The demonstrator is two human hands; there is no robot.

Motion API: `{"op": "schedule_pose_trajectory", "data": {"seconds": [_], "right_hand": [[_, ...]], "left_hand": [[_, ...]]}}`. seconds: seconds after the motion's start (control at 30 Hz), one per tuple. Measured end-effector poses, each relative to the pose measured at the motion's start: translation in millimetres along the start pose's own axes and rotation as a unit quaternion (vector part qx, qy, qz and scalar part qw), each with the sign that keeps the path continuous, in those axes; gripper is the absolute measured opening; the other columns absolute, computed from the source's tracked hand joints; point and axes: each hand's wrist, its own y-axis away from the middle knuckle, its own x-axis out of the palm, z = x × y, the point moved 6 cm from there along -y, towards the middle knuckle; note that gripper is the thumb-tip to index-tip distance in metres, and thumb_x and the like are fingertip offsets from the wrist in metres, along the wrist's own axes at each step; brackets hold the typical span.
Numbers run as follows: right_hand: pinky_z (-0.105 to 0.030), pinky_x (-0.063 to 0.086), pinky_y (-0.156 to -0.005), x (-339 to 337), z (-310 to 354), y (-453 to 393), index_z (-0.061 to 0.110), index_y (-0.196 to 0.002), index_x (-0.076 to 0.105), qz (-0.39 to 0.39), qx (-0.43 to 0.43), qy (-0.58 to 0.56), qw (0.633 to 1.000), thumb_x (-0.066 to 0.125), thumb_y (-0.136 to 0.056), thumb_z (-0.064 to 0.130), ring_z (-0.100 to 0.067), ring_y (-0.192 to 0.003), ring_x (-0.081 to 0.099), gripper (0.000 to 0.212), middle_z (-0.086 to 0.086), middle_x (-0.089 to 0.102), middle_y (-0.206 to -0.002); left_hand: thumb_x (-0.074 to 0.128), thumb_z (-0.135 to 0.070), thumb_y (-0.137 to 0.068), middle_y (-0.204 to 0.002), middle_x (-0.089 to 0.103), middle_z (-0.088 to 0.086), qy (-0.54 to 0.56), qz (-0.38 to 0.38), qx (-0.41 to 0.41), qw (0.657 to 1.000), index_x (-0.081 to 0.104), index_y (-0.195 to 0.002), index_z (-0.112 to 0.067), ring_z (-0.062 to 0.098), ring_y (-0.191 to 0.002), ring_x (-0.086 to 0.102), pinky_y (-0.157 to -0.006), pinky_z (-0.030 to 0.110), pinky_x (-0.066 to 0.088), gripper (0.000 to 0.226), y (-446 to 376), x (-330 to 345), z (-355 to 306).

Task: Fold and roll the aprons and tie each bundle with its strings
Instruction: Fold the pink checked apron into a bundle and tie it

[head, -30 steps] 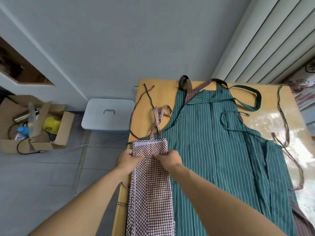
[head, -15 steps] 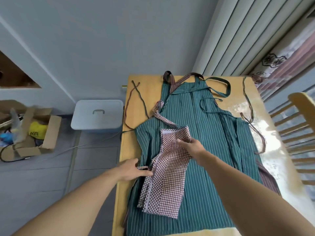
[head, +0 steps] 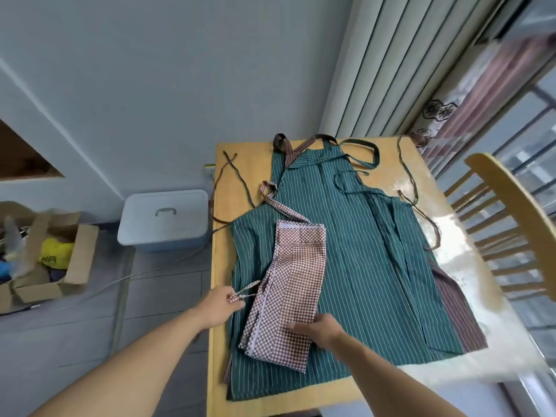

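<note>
Checked apron [head: 290, 291] lies folded lengthwise on the green striped apron [head: 376, 266]. Left hand [head: 218, 305] pinches its waist string [head: 245, 291]; right hand [head: 319, 329], seemingly flat, presses the near end. Draw the string clear, then roll tightly away from that hand.

Matt checked cloth apron [head: 293, 284], green striped cloth apron [head: 370, 266], smooth wooden tabletop [head: 222, 236] with a glossy sheen, plastic storage box [head: 164, 219], cardboard box [head: 76, 257], wooden chair [head: 511, 224]
</note>
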Motion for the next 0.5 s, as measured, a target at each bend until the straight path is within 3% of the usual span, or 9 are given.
{"op": "schedule_pose_trajectory", "data": {"seconds": [0.07,0.13,0.27,0.4,0.5], "right_hand": [[-0.022,0.058,-0.077,5,-12,4,0.014,-0.107,0.062,0.017,0.015,-0.032,0.999,0.074,-0.09,0.018,-0.011,-0.094,0.067,0.022,0.002,0.069,-0.113],[-0.041,0.059,-0.092,-4,-25,6,0.005,-0.117,0.059,0.008,0.034,-0.083,0.996,0.071,-0.091,0.012,-0.025,-0.104,0.071,0.029,-0.008,0.071,-0.118],[-0.046,0.063,-0.083,-38,-49,26,0.0,-0.121,0.058,-0.019,0.061,-0.064,0.996,0.075,-0.089,0.017,-0.032,-0.099,0.074,0.04,-0.014,0.073,-0.114],[-0.046,0.065,-0.072,-63,-74,37,0.006,-0.114,0.058,-0.098,0.076,-0.034,0.992,0.076,-0.09,0.018,-0.028,-0.094,0.07,0.032,-0.012,0.068,-0.111],[-0.036,0.063,-0.059,-65,-81,46,0.011,-0.136,0.047,-0.152,0.047,-0.026,0.987,0.073,-0.092,0.018,-0.024,-0.084,0.07,0.053,-0.009,0.065,-0.109]], "left_hand": [[0.06,-0.027,-0.101,-0.07,0.045,-0.003,-0.024,0.016,-0.008,1.0,0.046,-0.078,-0.015,0.009,-0.058,0.041,-0.05,0.022,0.032,0.03,4,5,-7],[0.056,-0.027,-0.103,-0.067,0.041,-0.001,-0.059,0.066,-0.025,0.996,0.044,-0.081,-0.014,0.009,-0.05,0.039,-0.044,0.022,0.036,0.028,10,12,-11],[0.062,-0.027,-0.101,-0.063,0.043,-0.001,-0.147,0.16,-0.034,0.976,0.047,-0.081,-0.019,0.01,-0.045,0.042,-0.039,0.019,0.037,0.026,25,28,-21],[0.065,-0.018,-0.095,-0.078,0.055,-0.004,-0.285,0.057,-0.022,0.957,0.064,-0.097,-0.013,0.013,-0.067,0.053,-0.056,0.024,0.04,0.006,17,22,-22],[0.052,-0.001,-0.083,-0.103,0.065,0.001,-0.327,0.014,-0.036,0.944,0.063,-0.109,-0.016,0.019,-0.094,0.064,-0.079,0.033,0.052,0.032,18,13,-16]]}}
